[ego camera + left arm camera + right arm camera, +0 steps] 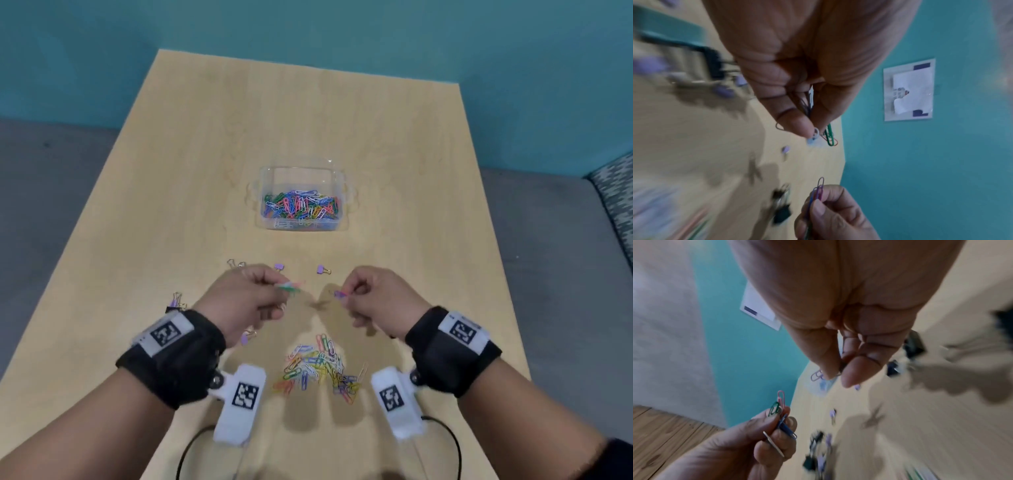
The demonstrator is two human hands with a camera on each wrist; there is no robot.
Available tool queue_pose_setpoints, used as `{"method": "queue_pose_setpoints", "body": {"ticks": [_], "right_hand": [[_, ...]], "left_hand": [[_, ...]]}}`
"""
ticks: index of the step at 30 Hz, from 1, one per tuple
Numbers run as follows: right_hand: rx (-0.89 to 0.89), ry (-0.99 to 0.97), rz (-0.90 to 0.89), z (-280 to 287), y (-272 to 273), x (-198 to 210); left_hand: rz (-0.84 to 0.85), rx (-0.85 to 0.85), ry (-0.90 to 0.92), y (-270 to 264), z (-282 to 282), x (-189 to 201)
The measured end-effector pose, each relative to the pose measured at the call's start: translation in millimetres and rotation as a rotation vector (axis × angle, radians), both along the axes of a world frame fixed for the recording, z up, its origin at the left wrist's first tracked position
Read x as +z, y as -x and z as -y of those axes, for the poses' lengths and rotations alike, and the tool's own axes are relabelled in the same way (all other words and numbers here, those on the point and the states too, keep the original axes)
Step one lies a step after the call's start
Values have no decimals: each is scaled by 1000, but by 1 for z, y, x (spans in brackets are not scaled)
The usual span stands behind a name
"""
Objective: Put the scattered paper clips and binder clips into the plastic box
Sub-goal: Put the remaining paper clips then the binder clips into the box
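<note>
A clear plastic box (343, 219) stands mid-table, partly filled with coloured paper clips. My left hand (253, 291) hovers above the table and pinches a small bunch of paper clips (290, 287), green and pink among them (829, 134). My right hand (370, 294) pinches a few paper clips (339, 294), purple and pink (816, 375). A heap of loose paper clips (318, 366) lies near me between the wrists. Purple binder clips (323, 269) lie scattered beyond and to the left of the hands (178, 301).
The wooden table (171, 171) ends at a teal wall (308, 27) at the back. Its left and right edges drop to grey floor (41, 188). Black cables (191, 448) trail off the wrist cameras near the front edge.
</note>
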State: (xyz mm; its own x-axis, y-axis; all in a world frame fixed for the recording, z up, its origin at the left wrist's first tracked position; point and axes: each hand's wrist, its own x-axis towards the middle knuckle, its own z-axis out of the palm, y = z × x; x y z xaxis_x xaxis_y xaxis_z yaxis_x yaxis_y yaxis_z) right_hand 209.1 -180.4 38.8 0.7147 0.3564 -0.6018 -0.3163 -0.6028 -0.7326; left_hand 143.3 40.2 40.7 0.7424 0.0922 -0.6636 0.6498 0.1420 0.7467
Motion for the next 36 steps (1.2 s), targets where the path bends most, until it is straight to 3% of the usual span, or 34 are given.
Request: {"method": "queue_pose_setpoints", "body": {"ticks": [4, 7, 9, 13, 16, 18, 22, 25, 28, 32, 36], "right_hand": [[22, 53, 297, -27, -69, 21], [64, 172, 484, -51, -116, 23], [136, 269, 538, -66, -134, 19], [186, 346, 521, -74, -143, 14], [68, 237, 596, -48, -124, 17], [106, 189, 587, -24, -90, 19], [435, 187, 252, 28, 10, 3], [698, 198, 85, 49, 66, -15], [707, 194, -29, 41, 96, -24], [495, 176, 196, 8, 100, -35], [239, 150, 341, 5, 103, -35]], "left_hand": [[158, 104, -201, -71, -20, 18], [241, 66, -423, -116, -27, 23], [245, 0, -513, -135, -24, 22], [262, -57, -497, -147, -19, 17], [304, 12, -500, -124, -29, 16], [285, 5, -457, -90, -34, 15], [78, -293, -91, 9, -15, 1], [-71, -568, -41, 72, 11, -20], [18, -567, -150, 98, 30, -46], [196, -394, -412, 91, 45, -52], [299, -360, -726, 89, 38, -46]]}}
